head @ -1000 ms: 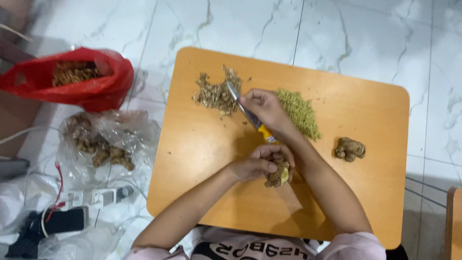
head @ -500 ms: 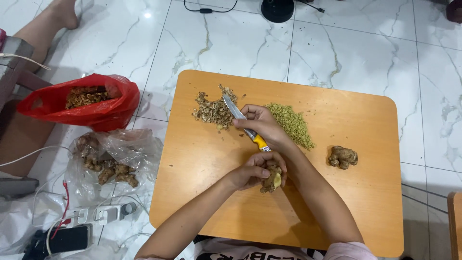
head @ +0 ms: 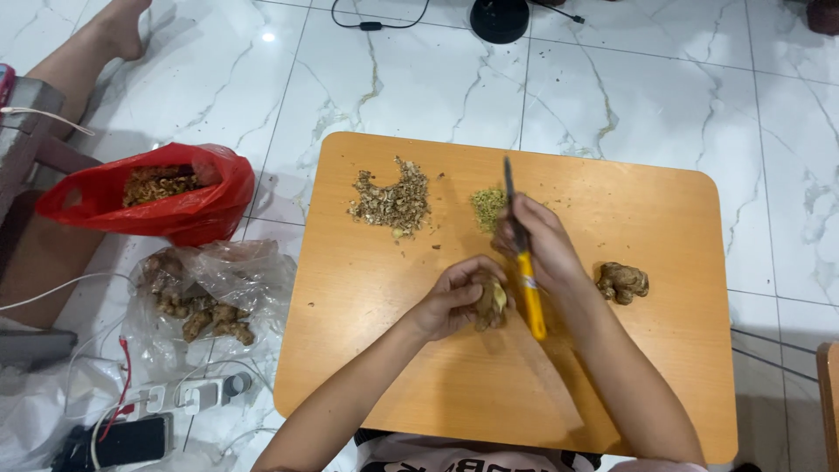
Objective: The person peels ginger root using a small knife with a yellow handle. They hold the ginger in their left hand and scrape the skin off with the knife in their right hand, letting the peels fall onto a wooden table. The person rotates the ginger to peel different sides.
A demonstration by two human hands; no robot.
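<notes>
Your left hand (head: 454, 297) is curled tight round a ginger piece (head: 491, 301), held just above the wooden table (head: 419, 385), approx. centre. Your right hand (head: 537, 245) is fisted on a yellow-handled knife (head: 524, 262), blade pointing away from you. Peel pile (head: 393, 201) beyond; spare ginger root (head: 622, 282) on the right.

We have one head-worn view, looking steeply down from fairly near onto the wooden table (head: 612, 385) and tiled floor (head: 419, 79)

Knobbly ginger piece (head: 491, 301) (partly peeled, pale yellow) above the table's middle; yellow-handled knife (head: 523, 253) upright just beside it.
</notes>
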